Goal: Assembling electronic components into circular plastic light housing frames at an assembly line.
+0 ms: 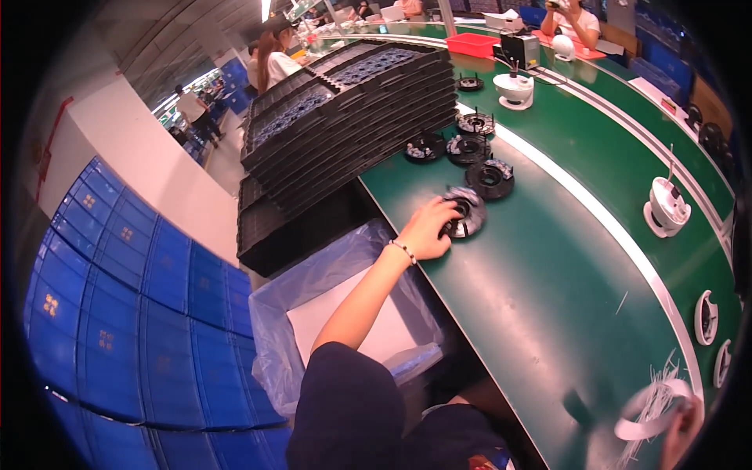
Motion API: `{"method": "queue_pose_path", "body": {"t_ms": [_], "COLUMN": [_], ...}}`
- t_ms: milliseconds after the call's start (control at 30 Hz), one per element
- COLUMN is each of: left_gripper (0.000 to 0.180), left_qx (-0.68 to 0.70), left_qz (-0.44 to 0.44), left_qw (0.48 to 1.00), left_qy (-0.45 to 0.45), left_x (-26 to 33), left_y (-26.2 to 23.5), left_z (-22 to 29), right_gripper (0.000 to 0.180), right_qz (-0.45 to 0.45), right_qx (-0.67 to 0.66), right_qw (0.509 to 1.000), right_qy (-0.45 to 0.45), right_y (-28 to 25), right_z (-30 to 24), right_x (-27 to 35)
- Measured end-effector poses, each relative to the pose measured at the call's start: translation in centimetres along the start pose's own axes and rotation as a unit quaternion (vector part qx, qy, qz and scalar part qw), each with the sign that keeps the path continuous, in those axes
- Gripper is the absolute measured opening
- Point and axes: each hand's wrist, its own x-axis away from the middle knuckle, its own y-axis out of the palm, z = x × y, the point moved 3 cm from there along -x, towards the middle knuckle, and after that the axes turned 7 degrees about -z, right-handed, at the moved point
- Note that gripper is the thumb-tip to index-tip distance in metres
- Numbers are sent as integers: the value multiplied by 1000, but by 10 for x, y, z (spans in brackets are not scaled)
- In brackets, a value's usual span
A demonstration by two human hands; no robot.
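Observation:
My left hand [427, 229] reaches over the near edge of the green worktable, its fingers closed on a round black disc-shaped part [470, 213] with a shiny rim and a hub in its middle. Beyond it lie more round black parts [490, 178] carrying small fittings, close together beside the stacked trays. At the lower right, my right hand [683, 429] is blurred and partly cut off by the picture's dark rim. It grips a white ring-shaped part [638, 427]. Thin white strands [656, 399], perhaps cable ties, lie behind and across that ring.
Stacked black trays [352, 117] rise at the far left of the table. Below my left arm sits a plastic-lined box [274, 329]; blue crates [117, 290] fill the left. White assemblies [667, 210] stand on the curved green conveyor [595, 141]. A red bin [471, 45] and co-workers are farther off.

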Motion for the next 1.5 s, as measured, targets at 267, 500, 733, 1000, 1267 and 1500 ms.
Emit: {"method": "queue_pose_path", "body": {"t_ms": [267,500,733,1000,1267,1500], "left_gripper": [49,60,56,29,36,74], "left_qx": [47,133,216,616,706,837], "left_qz": [17,45,-27,-114,-191,-433], "left_qw": [994,967,951,772,682,328], "left_qy": [99,-212,-217,-103,32,-66], "left_x": [22,26,7,-66,-67,-50], "left_y": [-7,2,46,73,136,152], "left_z": [47,40,46,181,341,372], "right_gripper": [34,94,108,100,109,111], "right_qz": [-258,-129,-311,-252,65,58], "right_qx": [37,32,10,-74,-279,-211], "right_qw": [965,979,943,960,957,973], "right_qy": [-18,-157,-118,-98,37,67], "right_y": [114,84,117,109,100,108], "right_z": [-51,-140,-149,-116,-73,-60], "right_x": [12,19,13,16,0,10]}}
